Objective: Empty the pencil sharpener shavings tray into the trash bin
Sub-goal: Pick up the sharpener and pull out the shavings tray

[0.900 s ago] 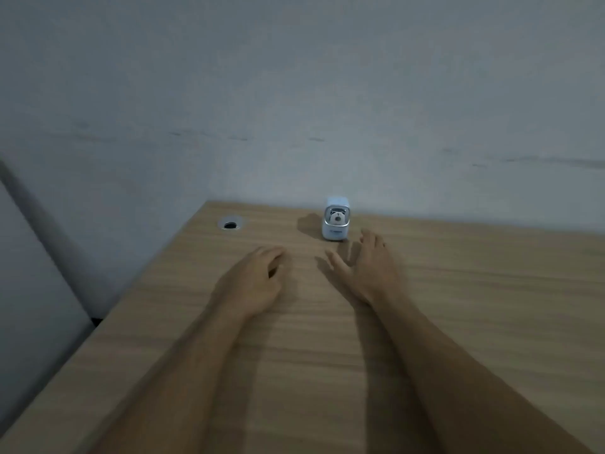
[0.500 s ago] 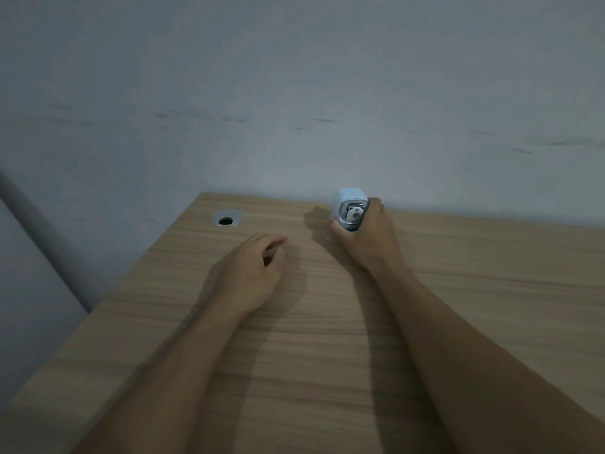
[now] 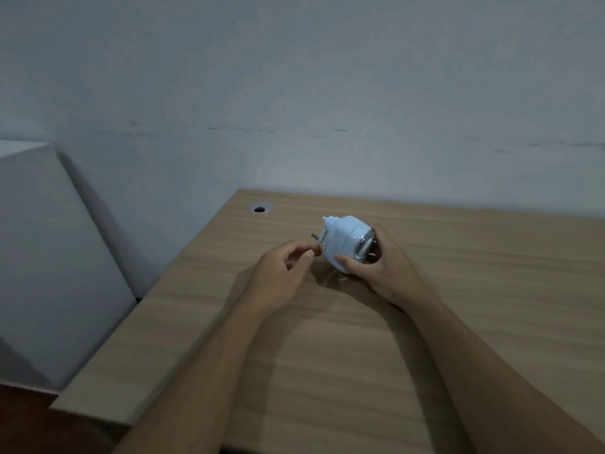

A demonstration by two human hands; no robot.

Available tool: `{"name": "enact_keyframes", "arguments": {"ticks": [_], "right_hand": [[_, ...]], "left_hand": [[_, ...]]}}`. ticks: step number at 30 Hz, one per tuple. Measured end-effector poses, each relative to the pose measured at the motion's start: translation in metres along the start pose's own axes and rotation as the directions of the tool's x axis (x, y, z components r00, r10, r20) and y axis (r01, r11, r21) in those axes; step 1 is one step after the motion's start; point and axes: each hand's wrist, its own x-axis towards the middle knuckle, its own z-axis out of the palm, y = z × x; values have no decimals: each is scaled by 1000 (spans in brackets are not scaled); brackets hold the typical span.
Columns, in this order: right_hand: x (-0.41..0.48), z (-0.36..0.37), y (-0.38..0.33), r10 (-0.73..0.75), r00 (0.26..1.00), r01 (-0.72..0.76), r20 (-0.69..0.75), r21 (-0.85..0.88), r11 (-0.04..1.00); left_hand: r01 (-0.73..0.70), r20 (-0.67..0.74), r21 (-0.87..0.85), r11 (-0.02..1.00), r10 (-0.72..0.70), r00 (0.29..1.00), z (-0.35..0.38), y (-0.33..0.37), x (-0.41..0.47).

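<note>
A small light-blue pencil sharpener is lifted off the wooden desk and tipped on its side, its crank end pointing left and its silver front facing right. My right hand grips it from below and from the right. My left hand hovers just left of it, fingers curled, thumb and forefinger close to the crank handle; I cannot tell whether they touch it. The shavings tray is not separately visible. No trash bin is in view.
A round cable hole sits near the desk's far left corner. The desk meets a pale wall at the back. A grey slanted panel stands beyond the desk's left edge, with dark floor below.
My right hand reached the sharpener at the back of the desk, closed on it, lifted it nearer and tipped it sideways. My left hand rose from the desk toward its crank end.
</note>
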Motion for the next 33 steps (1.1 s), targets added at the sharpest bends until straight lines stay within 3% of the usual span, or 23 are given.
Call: {"name": "enact_keyframes", "arguments": {"ticks": [6, 11, 16, 24, 33], "right_hand": [[-43, 0, -15, -55, 995, 48, 88, 79, 996], [-78, 1, -23, -20, 985, -6, 170, 154, 988], [-105, 3, -34, -23, 980, 6, 199, 86, 996], [-123, 4, -48, -14, 969, 16, 248, -3, 1000], [-100, 0, -43, 14, 964, -10, 267, -14, 1000]], "left_hand": [[11, 115, 22, 1000, -14, 993, -10, 8, -41], [16, 273, 86, 996, -39, 961, -27, 15, -78], [-49, 279, 131, 990, 11, 960, -38, 21, -103], [-18, 296, 104, 994, -14, 955, -47, 24, -115], [4, 331, -18, 1000, 2, 944, -57, 12, -91]]}}
